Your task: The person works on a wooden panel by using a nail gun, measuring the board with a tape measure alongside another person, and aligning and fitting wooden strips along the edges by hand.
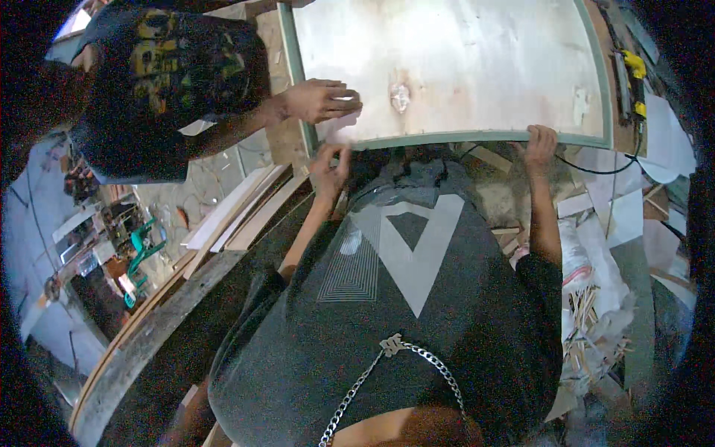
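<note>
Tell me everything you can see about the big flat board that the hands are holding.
The board is a large pale panel, plywood by its look, stained and blotchy, with a thin green edge strip. It lies flat, reaching out of view at the top. The right hand grips its near edge; the left hand touches its near left corner. A co-worker's hand rests flat on its left side.

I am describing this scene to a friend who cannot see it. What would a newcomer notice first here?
First comes the large pale plywood panel with a green edge at the top, which the person's left hand and right hand grip at its near edge. A co-worker's hand lies flat on its left corner. At the lower right is a heap of wood offcuts, and at the top right a yellow power tool.
</note>
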A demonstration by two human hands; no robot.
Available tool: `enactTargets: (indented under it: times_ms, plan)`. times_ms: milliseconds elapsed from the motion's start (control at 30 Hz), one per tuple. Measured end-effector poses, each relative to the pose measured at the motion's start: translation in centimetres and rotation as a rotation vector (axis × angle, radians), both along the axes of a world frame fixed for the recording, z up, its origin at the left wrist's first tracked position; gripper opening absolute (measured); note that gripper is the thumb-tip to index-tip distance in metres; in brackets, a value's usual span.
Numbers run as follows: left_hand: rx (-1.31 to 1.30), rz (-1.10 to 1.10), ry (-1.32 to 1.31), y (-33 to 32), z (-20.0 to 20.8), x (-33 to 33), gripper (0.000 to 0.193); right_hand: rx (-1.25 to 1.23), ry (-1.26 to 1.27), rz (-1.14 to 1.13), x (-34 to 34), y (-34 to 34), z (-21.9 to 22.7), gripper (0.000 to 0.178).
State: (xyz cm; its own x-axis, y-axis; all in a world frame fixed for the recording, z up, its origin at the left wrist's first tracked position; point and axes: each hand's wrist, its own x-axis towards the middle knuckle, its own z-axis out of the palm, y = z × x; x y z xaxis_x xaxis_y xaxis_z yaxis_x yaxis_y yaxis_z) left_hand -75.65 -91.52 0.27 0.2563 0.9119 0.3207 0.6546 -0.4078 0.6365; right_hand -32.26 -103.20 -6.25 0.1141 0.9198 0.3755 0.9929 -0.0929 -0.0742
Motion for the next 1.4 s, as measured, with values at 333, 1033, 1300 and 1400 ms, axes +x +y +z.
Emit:
enactTargets:
  times_ms: [333, 1033, 1300, 1400]
  plan:
    - [-0.263, 0.453, -0.138, -1.3, -1.7, -3.5, 0.045, -0.011, -0.040, 0.059, 0.2, -0.4, -0.6, 0.052]
    - [-0.597, 0.516, -0.447, 0.8, -7.6, -7.1, 0.038, 0.043, -0.019, 0.079, 0.4, -0.4, -1.9, 0.057]
    - [-0.434, 0.455, -0.283, 0.7, -9.5, -6.6, 0.051, -0.012, -0.023, 0.035, 0.5, -0.7, -1.0, 0.058]
    - [-0.408, 0.309, -0.705, 0.9, -16.6, -13.4, 0.050, -0.067, -0.055, 0.075, 0.9, 0.2, -1.2, 0.059]
